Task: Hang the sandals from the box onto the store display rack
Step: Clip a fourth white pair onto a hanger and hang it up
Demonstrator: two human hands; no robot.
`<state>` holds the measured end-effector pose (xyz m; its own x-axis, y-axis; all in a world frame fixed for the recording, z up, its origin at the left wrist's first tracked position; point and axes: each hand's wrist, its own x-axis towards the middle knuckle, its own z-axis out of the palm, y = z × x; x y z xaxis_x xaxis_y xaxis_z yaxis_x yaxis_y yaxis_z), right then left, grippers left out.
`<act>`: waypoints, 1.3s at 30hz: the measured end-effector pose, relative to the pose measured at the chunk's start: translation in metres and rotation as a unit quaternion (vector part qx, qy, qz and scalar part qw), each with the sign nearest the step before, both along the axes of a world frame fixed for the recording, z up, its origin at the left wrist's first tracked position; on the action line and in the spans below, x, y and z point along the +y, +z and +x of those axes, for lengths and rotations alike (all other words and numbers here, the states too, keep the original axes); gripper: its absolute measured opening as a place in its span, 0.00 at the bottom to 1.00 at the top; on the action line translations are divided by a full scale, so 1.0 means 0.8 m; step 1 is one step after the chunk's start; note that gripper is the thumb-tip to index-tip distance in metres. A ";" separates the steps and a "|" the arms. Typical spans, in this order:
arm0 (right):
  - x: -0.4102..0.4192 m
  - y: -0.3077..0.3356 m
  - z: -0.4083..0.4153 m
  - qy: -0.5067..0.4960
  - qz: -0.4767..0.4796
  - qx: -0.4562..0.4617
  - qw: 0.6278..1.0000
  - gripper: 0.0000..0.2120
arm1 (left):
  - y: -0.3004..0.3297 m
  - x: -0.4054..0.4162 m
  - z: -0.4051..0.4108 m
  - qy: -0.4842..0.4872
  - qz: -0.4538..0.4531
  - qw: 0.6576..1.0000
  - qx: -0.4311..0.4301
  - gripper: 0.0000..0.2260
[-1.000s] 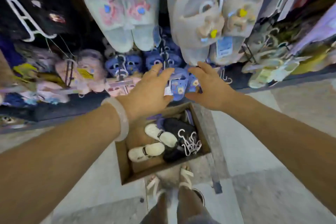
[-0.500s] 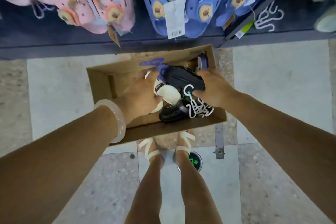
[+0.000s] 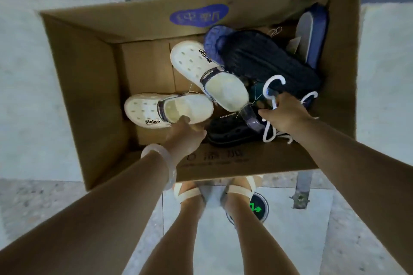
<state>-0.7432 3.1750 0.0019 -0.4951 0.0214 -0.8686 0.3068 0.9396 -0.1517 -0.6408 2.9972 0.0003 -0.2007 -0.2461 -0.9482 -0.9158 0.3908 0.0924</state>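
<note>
Head view, box: an open cardboard box [image 3: 89, 87] stands on the pale tiled floor [image 3: 26, 73], right in front of the person's feet, with a blue oval print on its far inner wall.
Head view, white sandals: two cream clogs lettered "Motion" lie on the box bottom. The near white sandal [image 3: 165, 109] lies sideways at the left; the far white sandal [image 3: 207, 71] lies slantwise beyond it, its heel just beside the other's.
Head view, dark sandals: a black sandal [image 3: 232, 131] lies against the near wall, and a dark sole-up sandal [image 3: 268, 62] rests on top of the pile at the right. A blue sandal [image 3: 315, 33] stands on edge in the far right corner.
Head view, hangers: white plastic hangers [image 3: 271, 87] lie among the dark sandals at the right.
Head view, left hand: the left hand [image 3: 185, 136] is down in the box, its fingers curled onto the heel edge of the near white sandal, gripping it. A pale bangle [image 3: 163, 163] sits on that wrist.
Head view, right hand: the right hand [image 3: 286, 114] reaches into the right side, fingers closed around a white hanger hook.
Head view, feet: two feet in cream strap sandals [image 3: 187, 192] stand just behind the box, beside a round floor marker [image 3: 259, 207] with a green arrow.
</note>
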 end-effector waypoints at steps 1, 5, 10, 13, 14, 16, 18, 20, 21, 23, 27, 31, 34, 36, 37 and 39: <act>0.004 -0.018 0.002 -0.020 0.005 -0.007 1.000 0.20 | -0.018 0.002 -0.001 0.028 -0.004 1.000 -0.001 0.26; 0.012 -0.060 0.013 -0.013 0.024 0.030 0.999 0.21 | -0.074 0.015 -0.021 0.017 -0.030 0.999 0.029 0.28; 0.011 -0.059 0.005 -0.021 -0.087 0.122 0.989 0.14 | -0.108 0.031 -0.069 0.198 -0.061 0.976 0.071 0.37; -0.004 -0.041 -0.008 -0.158 -0.205 0.089 0.962 0.14 | -0.124 0.026 -0.085 0.332 -0.079 0.940 0.028 0.40; -0.009 -0.036 -0.012 -0.181 -0.235 0.069 0.952 0.15 | -0.127 0.023 -0.086 0.352 -0.089 0.931 0.023 0.40; -0.016 -0.033 -0.021 -0.181 -0.268 0.035 0.946 0.14 | -0.124 0.023 -0.084 0.338 -0.118 0.933 0.024 0.37; -0.023 -0.038 -0.026 -0.191 -0.281 0.014 0.940 0.13 | -0.122 0.026 -0.076 0.318 -0.152 0.935 0.024 0.39; -0.033 -0.045 -0.029 -0.224 -0.289 0.004 0.931 0.12 | -0.125 0.026 -0.067 0.343 -0.179 0.921 0.050 0.44; -0.038 -0.048 -0.030 -0.230 -0.289 0.007 0.929 0.12 | -0.132 0.022 -0.061 0.353 -0.198 0.911 0.077 0.43; -0.045 -0.052 -0.030 -0.219 -0.287 0.014 0.932 0.12 | -0.144 0.008 -0.051 0.368 -0.256 0.884 0.133 0.32; -0.050 -0.053 -0.028 -0.212 -0.284 0.034 0.934 0.12 | -0.141 -0.024 -0.058 0.448 -0.319 0.819 0.165 0.16; -0.052 -0.036 -0.024 -0.270 -0.311 0.018 0.911 0.13 | -0.101 -0.030 -0.055 0.449 -0.363 0.796 0.184 0.15; -0.047 -0.018 -0.020 -0.291 -0.334 0.006 0.896 0.14 | -0.065 -0.039 -0.040 0.415 -0.329 0.799 0.285 0.15; -0.042 -0.001 -0.022 -0.308 -0.335 0.005 0.890 0.12 | -0.042 -0.042 -0.029 0.365 -0.284 0.826 0.322 0.16; -0.037 0.008 -0.024 -0.312 -0.334 0.006 0.889 0.11 | -0.031 -0.041 -0.023 0.320 -0.275 0.836 0.350 0.17; -0.027 0.026 -0.032 -0.308 -0.340 0.017 0.888 0.09 | -0.012 -0.037 -0.013 0.229 -0.269 0.840 0.411 0.14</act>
<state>-0.7686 3.1536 0.0228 -0.5978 -0.2275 -0.7687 0.7149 0.2825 -0.6396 -0.6508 2.9677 -0.0095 -0.5011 -0.8249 -0.2617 -0.6947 0.2031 0.6900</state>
